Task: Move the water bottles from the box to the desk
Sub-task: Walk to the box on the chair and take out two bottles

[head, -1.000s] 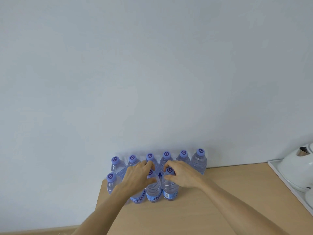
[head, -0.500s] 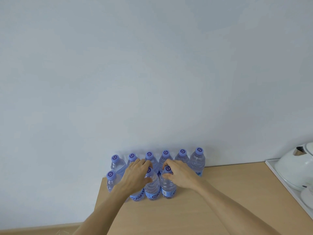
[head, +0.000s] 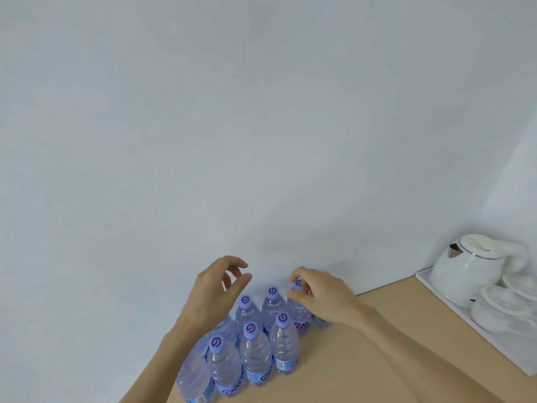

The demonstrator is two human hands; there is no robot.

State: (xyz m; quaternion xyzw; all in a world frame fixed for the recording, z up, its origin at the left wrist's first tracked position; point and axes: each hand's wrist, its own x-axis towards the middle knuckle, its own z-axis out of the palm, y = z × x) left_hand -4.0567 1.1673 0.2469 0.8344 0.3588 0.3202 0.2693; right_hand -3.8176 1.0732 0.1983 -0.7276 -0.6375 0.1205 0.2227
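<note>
Several clear water bottles (head: 255, 354) with purple caps and blue labels stand in rows at the back left of the wooden desk (head: 363, 365), against the wall. My left hand (head: 215, 290) hovers above the left bottles, fingers loosely curled, holding nothing. My right hand (head: 322, 299) hangs over the back row, thumb and forefinger loosely curved beside the cap of a back bottle (head: 298, 283); I see no grip on it. At the front left, one bottle (head: 193, 376) leans, partly hidden by my left forearm. No box is in view.
A white tray (head: 424, 280) at the desk's right edge carries a white kettle (head: 465, 270) and white cups (head: 499, 314). A plain wall rises right behind the bottles. The desk's left edge runs just beside the bottles.
Both hands have come off the caps of the front bottles and risen above the group. The view has shifted closer and to the left.
</note>
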